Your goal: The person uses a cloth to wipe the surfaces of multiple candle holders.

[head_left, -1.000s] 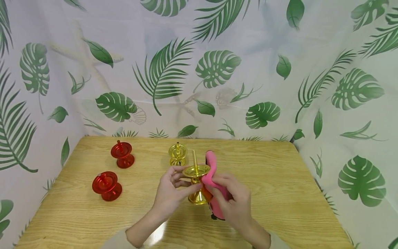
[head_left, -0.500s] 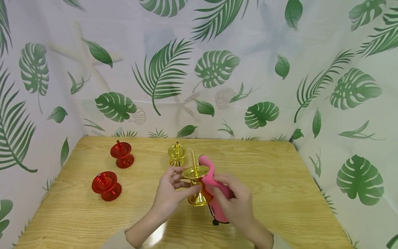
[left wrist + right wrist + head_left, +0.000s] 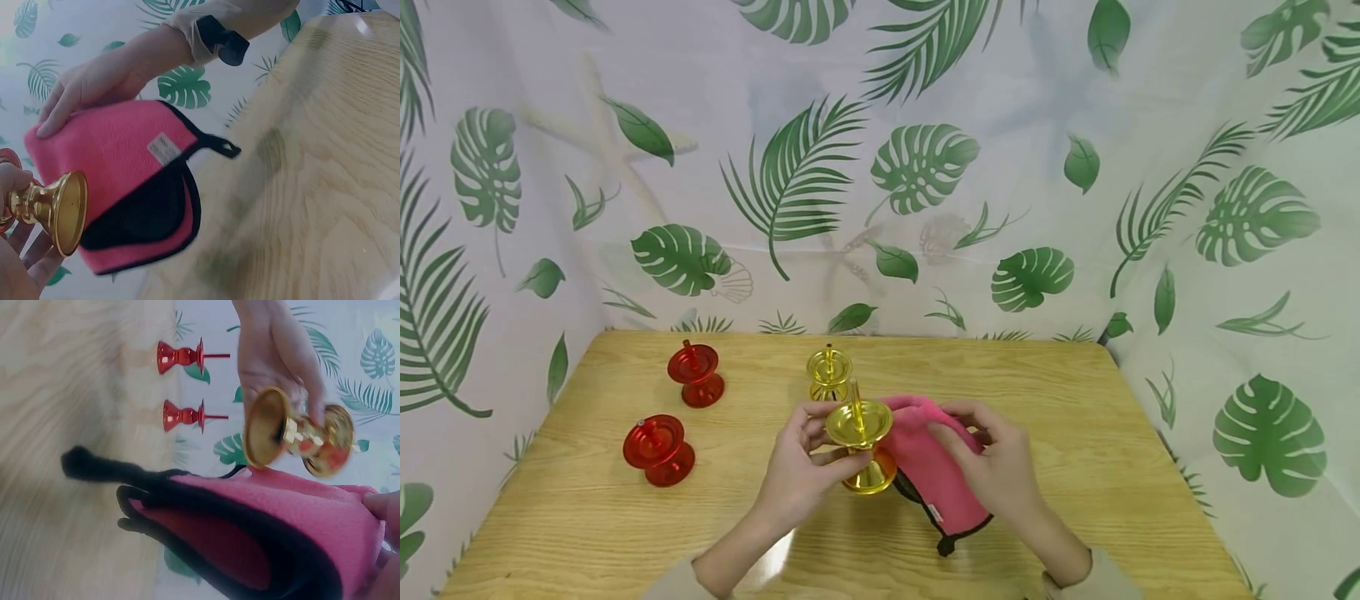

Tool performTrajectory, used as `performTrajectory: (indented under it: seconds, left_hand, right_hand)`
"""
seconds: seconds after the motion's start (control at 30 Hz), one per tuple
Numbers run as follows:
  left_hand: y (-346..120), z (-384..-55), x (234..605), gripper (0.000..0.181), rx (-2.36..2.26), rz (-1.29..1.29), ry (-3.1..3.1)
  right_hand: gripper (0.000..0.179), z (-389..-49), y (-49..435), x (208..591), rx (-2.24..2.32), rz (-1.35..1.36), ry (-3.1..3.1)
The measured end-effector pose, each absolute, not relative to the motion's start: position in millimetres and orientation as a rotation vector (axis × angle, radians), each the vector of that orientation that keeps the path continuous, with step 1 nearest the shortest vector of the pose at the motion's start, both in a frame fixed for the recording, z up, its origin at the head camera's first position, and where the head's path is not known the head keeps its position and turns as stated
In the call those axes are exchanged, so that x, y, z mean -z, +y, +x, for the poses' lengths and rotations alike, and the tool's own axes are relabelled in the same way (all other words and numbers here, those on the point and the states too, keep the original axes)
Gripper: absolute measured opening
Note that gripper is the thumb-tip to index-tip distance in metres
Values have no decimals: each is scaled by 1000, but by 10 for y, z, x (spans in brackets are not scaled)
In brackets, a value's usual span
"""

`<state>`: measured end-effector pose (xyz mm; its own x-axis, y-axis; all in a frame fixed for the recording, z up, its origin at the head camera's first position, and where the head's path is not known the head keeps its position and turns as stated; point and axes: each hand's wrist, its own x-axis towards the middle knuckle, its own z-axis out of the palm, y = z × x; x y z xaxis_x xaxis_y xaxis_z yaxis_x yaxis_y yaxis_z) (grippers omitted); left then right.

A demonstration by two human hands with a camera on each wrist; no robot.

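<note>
My left hand point(image 3: 801, 467) holds a gold candle holder point(image 3: 871, 475) above the table, thumb and fingers around its narrow middle, its dish and spike pointing up. In the left wrist view the flared base of the candle holder point(image 3: 70, 212) shows, hollow underneath in the right wrist view. Pinched in my right hand point(image 3: 992, 458) is a folded pink cloth point(image 3: 932, 467) with black edging, a small white label and a black hanging loop. The cloth hangs right beside the candle holder; whether they touch I cannot tell.
A second gold candle holder point(image 3: 829, 371) stands upright behind my left hand. Two red candle holders, one at the back point(image 3: 696, 375) and one nearer point(image 3: 658, 450), stand on the left of the wooden table point(image 3: 1097, 500). Leaf-printed cloth walls point(image 3: 820, 275) enclose the table's back and sides.
My right hand has moved right and the pink cloth has come away from the candle holder's side, spreading wider. The left hand has shifted slightly left with the candle holder, its dish tipping toward me.
</note>
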<state>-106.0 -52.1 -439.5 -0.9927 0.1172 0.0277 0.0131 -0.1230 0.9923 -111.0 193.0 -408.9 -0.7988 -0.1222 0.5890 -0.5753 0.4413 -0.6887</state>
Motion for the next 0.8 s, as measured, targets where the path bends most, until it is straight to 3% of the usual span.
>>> performTrajectory:
  seconds: [0.8]
  left_hand:
    - [-920,-1378,5228,67,-2126,50,2202]
  right_hand:
    - [13,-1054,2513,4052,-1276,280,-2424]
